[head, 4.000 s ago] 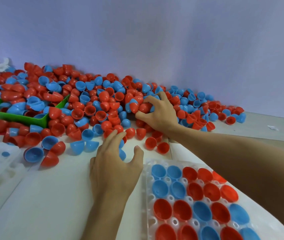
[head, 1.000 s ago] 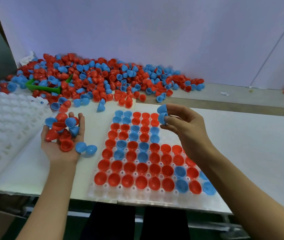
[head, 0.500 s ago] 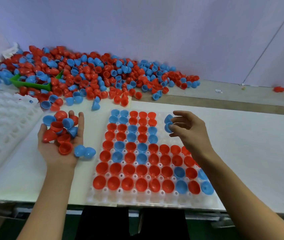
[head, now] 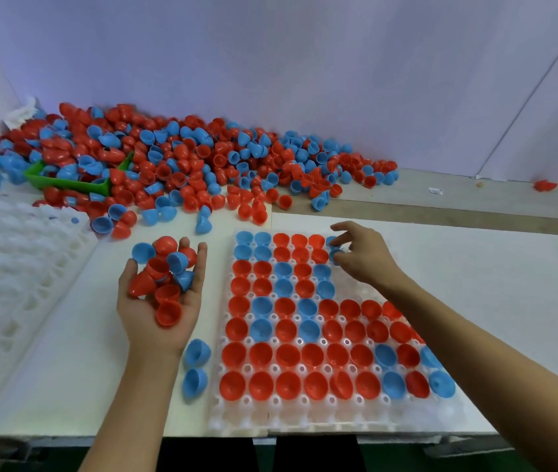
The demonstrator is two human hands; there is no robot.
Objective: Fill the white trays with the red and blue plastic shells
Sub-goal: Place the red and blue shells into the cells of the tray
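A white tray lies in front of me, most of its cups holding red and blue shells. My left hand is palm up left of the tray and cradles a handful of red and blue shells. My right hand reaches over the tray's far right part and pinches blue shells just above the cups. Two blue shells lie loose on the table beside the tray's left edge. A large pile of loose shells covers the back of the table.
A stack of white trays sits at the left. A green bin is half buried in the pile. One red shell lies far right by the wall. The table's front edge runs just below the tray.
My right hand has come down from mid-air to the tray's far right cups with the blue shells. My left hand keeps its handful and has barely shifted.
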